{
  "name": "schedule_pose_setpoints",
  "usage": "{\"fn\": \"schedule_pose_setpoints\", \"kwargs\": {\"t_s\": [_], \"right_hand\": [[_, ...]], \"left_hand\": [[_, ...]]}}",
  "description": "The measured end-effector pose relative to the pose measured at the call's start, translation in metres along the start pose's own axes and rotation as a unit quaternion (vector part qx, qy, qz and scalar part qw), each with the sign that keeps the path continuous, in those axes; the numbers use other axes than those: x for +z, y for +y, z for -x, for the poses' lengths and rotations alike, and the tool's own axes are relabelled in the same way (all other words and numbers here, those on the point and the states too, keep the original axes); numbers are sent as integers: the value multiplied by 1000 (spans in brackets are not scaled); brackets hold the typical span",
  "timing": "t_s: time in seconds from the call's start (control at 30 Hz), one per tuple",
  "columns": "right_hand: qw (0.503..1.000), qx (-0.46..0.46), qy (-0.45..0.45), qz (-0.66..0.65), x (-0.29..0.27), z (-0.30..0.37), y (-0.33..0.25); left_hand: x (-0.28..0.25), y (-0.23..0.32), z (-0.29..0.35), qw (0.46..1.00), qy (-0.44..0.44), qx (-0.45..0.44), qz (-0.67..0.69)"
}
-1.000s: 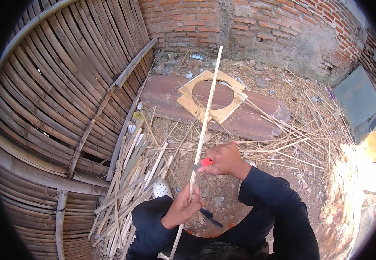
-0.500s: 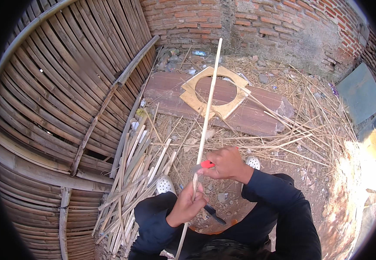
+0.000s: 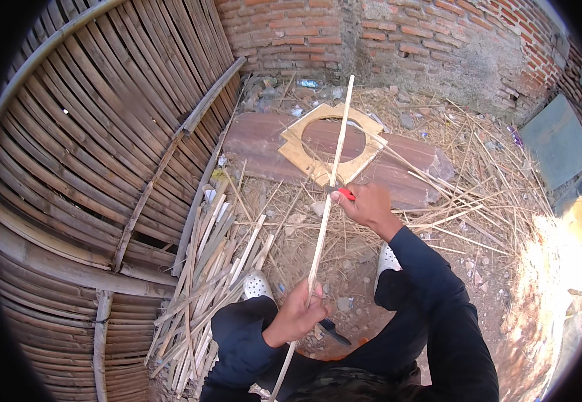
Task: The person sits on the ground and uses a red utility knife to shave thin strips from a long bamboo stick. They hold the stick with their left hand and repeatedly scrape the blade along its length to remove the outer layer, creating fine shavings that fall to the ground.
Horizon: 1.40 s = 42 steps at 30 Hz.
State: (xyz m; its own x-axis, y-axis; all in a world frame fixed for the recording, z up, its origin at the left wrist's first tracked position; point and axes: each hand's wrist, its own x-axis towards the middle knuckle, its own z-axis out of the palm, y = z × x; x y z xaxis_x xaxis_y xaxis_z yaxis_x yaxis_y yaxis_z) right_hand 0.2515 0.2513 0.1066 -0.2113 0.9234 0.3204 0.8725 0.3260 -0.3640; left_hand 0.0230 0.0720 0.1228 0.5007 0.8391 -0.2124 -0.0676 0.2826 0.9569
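Observation:
My left hand (image 3: 297,313) is closed around the lower part of a long pale bamboo strip (image 3: 322,238), which slants up and away from me between my knees. Farther up, my right hand (image 3: 370,209) grips a knife with a red handle (image 3: 346,193); its short blade meets the strip, and most of the handle is hidden in my fingers. Just right of my left hand, low between my legs, is a dark flat-bladed tool (image 3: 335,332), partly covered by the hand.
Split bamboo strips (image 3: 200,288) lie heaped at my left, beside a bamboo slat wall (image 3: 96,134). Ahead, a wooden frame with a round hole (image 3: 289,149) rests on a brown board (image 3: 250,137). Shavings litter the ground up to a brick wall (image 3: 291,33). White clogs (image 3: 257,285) are on my feet.
My right hand has slid the knife up along the strip, away from my left hand. The strip's far end has shifted right and slightly lower; my left hand stays nearly in place.

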Motion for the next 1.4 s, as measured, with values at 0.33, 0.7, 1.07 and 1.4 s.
{"fn": "schedule_pose_setpoints", "kwargs": {"t_s": [0.33, 0.7, 1.07, 1.4], "right_hand": [[997, 53, 52, -17, -10, -16, 47], [988, -143, -43, -43, -12, 46, -48], [994, -99, 15, -37, -10, 37, -51], [986, -146, 84, 11, 0, 10, -8]], "left_hand": [[6, -7, 14, 993, -49, 34, -100], [-9, -7, 4, 1000, 5, 26, -10], [-16, 5, 3, 957, -60, -36, 281], [-7, 7, -3, 971, -61, -26, 228]]}}
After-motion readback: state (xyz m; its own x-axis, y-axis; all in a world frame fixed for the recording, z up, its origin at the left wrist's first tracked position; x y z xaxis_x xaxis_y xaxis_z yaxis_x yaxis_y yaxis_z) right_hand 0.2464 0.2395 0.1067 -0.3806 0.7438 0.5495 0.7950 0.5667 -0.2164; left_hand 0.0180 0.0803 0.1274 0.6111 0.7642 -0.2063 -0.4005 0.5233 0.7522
